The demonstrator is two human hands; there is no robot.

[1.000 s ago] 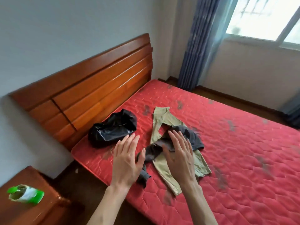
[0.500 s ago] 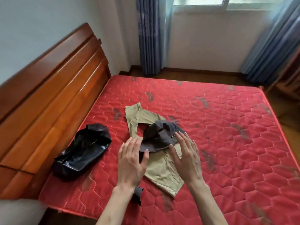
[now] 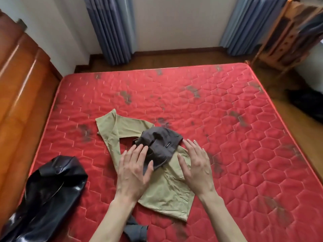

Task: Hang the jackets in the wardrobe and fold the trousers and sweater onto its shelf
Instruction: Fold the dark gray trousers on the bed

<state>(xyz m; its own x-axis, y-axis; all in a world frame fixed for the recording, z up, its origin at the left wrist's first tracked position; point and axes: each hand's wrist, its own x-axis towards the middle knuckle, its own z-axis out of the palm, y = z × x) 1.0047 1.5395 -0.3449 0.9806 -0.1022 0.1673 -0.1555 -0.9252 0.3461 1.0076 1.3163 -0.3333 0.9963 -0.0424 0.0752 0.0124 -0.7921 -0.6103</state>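
Note:
Khaki trousers [image 3: 122,130] lie spread on the red mattress [image 3: 218,130], and a dark grey garment [image 3: 160,145] is bunched on top of them, one end trailing off the near edge. My left hand [image 3: 134,169] hovers open over the grey garment's left side, fingertips at its edge. My right hand [image 3: 196,165] is open over the khaki trousers, just right of the grey garment. A shiny black jacket [image 3: 52,194] lies crumpled at the near left corner of the mattress.
A wooden headboard [image 3: 19,95] runs along the left. Blue curtains [image 3: 111,28] hang at the far wall. A wooden rack [image 3: 286,34] with dark clothes stands at the far right, and a dark heap [image 3: 307,105] lies on the floor beside the bed.
My view has swung right and down, so the bed fills the frame and the rack appears. Both hands have come lower and closer to the grey garment, still open.

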